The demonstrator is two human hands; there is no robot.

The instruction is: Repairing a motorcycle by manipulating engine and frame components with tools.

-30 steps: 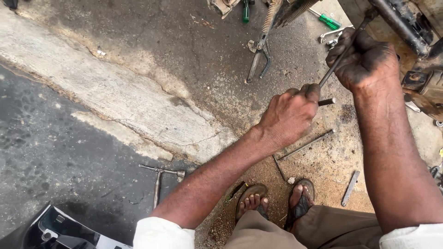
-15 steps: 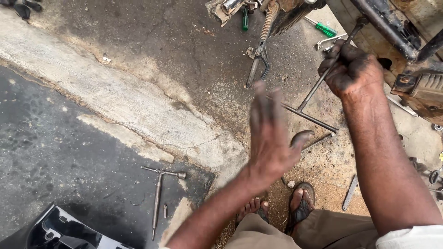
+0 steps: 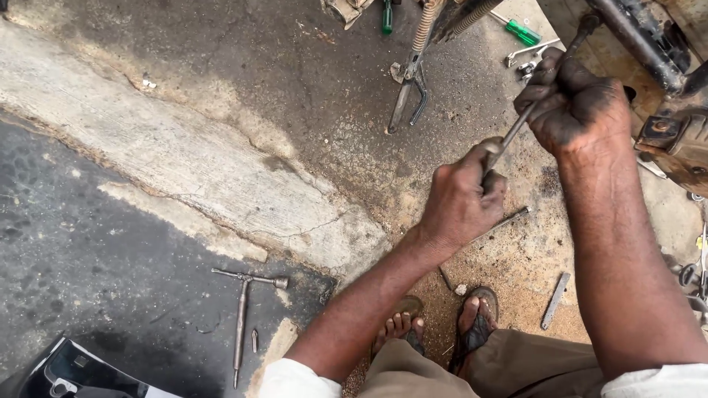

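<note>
Lying on the dark pavement at left, a T-handle wrench [image 3: 242,309] sits unused; my left hand [image 3: 461,199] clenches the crossbar of a second T-handle tool [image 3: 516,133], my right hand [image 3: 575,107] closed around its shaft beside the rusty machine [image 3: 675,140].

Two bare hands are in view, the left hand [image 3: 461,200] and the right hand [image 3: 571,110], both closed on one long grey metal T-handled wrench [image 3: 516,133]. A second T-handled wrench [image 3: 242,313], dull steel, lies near left on the dark ground. Two green-handled screwdrivers lie far off, one [image 3: 386,15] upright at the top, one [image 3: 522,32] to its right. Two sandalled feet [image 3: 435,328] show near. One flat grey metal bar [image 3: 554,301] lies near right; small parts at the right edge are perhaps tools, uncountable.
</note>
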